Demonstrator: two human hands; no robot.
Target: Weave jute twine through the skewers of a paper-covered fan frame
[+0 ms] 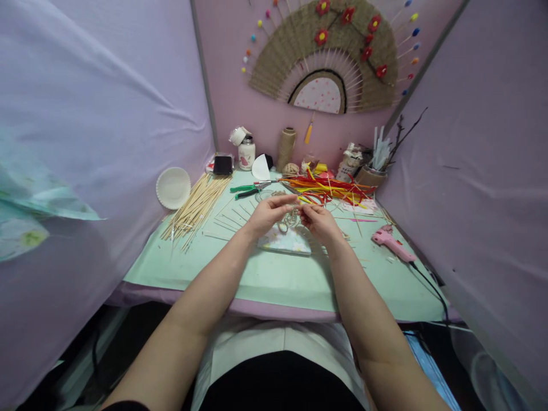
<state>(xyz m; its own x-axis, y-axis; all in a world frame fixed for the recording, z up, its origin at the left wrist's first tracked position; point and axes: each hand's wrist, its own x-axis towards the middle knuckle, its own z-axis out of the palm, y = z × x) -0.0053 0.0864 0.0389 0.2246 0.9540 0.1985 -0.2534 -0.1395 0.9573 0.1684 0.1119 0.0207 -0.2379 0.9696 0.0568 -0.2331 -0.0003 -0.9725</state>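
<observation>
Both hands are raised over the middle of the green tabletop, their fingertips almost meeting. My left hand (274,212) pinches one side of a thin, pale coiled strand (290,217), its fingers bent around it. On the other side, my right hand (315,220) has its thumb and fingers pressed together at the strand's upper end. Loops of the strand hang between the hands, above a folded floral cloth (286,242). Thin sticks (233,220) fan out on the table to the left of my left hand. Fine detail at the fingertips is too small to tell.
Wooden sticks (199,208) and a white paper plate (173,188) lie left. Green-handled pliers (246,189) are behind my left hand. Red and yellow pipe cleaners (329,185) lie behind my right hand. A pink glue gun (394,244) with a black cord sits right.
</observation>
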